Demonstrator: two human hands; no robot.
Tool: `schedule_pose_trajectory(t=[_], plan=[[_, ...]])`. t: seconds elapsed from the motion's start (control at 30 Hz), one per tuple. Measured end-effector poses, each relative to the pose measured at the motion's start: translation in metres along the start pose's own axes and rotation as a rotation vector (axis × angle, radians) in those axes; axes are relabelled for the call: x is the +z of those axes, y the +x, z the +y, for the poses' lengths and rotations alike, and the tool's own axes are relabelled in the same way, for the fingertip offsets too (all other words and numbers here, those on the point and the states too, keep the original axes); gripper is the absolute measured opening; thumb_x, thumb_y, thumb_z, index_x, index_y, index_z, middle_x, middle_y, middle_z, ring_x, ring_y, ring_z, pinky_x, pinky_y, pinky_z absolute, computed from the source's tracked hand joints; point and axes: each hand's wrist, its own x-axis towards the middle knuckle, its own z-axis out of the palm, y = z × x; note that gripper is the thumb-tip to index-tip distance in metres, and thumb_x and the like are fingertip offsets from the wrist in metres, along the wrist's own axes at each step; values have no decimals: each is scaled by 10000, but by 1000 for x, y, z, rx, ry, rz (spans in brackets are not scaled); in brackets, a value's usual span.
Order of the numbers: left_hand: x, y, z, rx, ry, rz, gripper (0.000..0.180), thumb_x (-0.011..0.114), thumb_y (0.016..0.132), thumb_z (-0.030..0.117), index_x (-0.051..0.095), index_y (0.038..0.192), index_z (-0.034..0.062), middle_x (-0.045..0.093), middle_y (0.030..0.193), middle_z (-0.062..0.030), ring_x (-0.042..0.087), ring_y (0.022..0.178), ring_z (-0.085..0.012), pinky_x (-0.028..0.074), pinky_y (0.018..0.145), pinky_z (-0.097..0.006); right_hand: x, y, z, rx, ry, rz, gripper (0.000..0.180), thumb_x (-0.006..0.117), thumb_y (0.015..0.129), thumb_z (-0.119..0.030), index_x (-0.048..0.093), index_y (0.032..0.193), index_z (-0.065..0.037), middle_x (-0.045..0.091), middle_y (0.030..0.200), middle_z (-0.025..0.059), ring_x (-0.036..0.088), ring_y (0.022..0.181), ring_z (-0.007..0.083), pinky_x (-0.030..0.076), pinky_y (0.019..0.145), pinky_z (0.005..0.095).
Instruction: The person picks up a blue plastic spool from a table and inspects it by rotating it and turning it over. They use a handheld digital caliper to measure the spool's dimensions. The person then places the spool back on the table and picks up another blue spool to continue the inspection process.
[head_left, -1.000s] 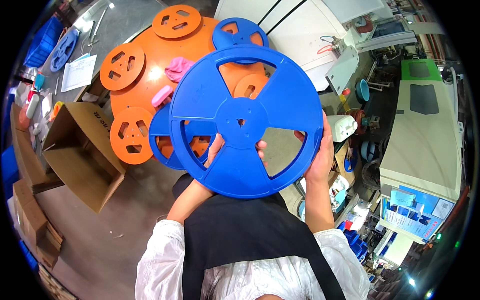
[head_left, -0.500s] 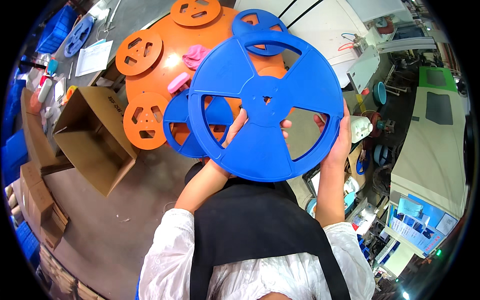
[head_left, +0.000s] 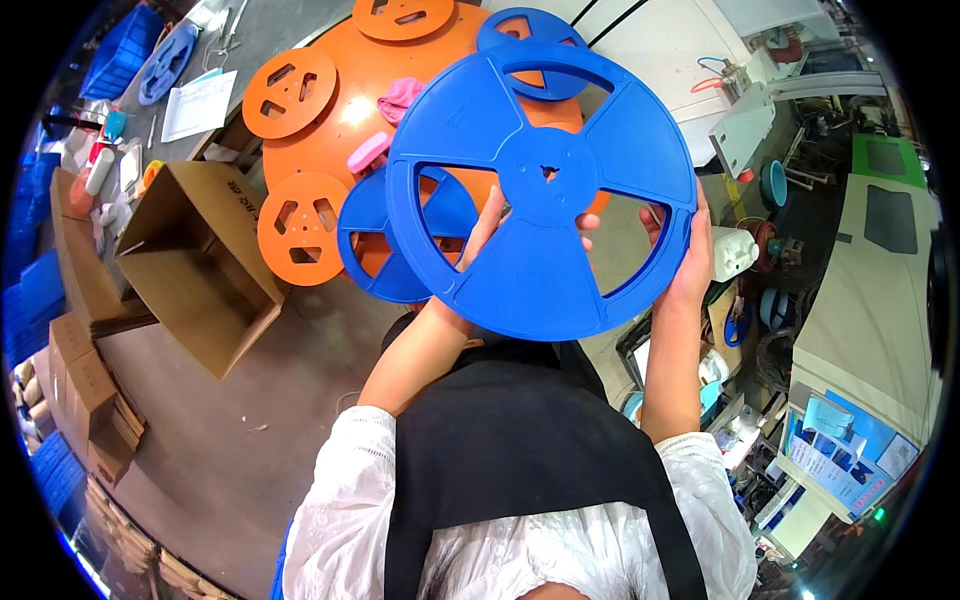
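Observation:
A large blue plastic reel flange (head_left: 525,270), a disc with wide cut-outs and a small centre hole, is held up in front of me, tilted. My left hand (head_left: 478,240) grips it at the lower left, its thumb showing through a cut-out and more fingertips behind the disc. On the right rim, my right hand (head_left: 692,255) is closed, with fingertips visible through the opening. Behind the disc at the left, a second blue flange (head_left: 368,215) lies at the edge of an orange round table (head_left: 345,115). Another blue flange (head_left: 552,28) is on its far side, partly covered.
Orange discs (head_left: 302,228) with slots lie around the table, beside a pink cloth (head_left: 400,98) and a pink block-like object (head_left: 370,152). An open cardboard box (head_left: 200,270) stands at the left. Pale machinery (head_left: 850,290) is at the right.
The blue flange and both hands sit slightly higher and farther right in the picture. The surroundings have also shifted right and partly upward, as the view moved. The grip looks the same.

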Motion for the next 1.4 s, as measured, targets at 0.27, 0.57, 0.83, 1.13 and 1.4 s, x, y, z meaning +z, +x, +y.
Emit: schedule_pose_trajectory(t=[0.27,0.57,0.83,1.13,1.4], plan=[[2,-1,3,21,64,37,835,304,904,713,320,1459,90,525,1270,-192,571,1088,-293,459,969,-485,2,4,4,14,31,-5,549,392,1002,-397,382,1420,-40,540,1284,92,568,1052,198,470,887,349],[1,-2,2,25,22,23,815,333,906,699,333,1458,99,525,1267,-202,570,1082,-292,459,965,-484,4,4,2,-10,28,-22,570,403,997,-411,373,1422,-33,546,1276,100,585,1032,202,491,883,358],[2,-2,3,41,22,-27,797,336,914,685,335,1458,102,524,1254,-203,561,1089,-300,457,977,-488,6,4,-1,-24,30,-43,572,415,992,-407,374,1420,-30,560,1249,94,592,1018,199,492,883,360],[3,-3,2,60,42,-6,779,326,930,659,312,1464,91,502,1270,-208,549,1089,-307,460,971,-492,9,3,-2,12,-10,-21,556,385,1005,-401,383,1420,-31,565,1254,112,593,1039,212,491,885,367],[5,-5,3,61,39,23,773,330,935,650,299,1470,94,507,1272,-210,549,1092,-305,464,960,-493,7,3,3,44,-19,-5,566,398,1000,-416,373,1428,-46,539,1287,108,568,1080,216,470,911,365]])
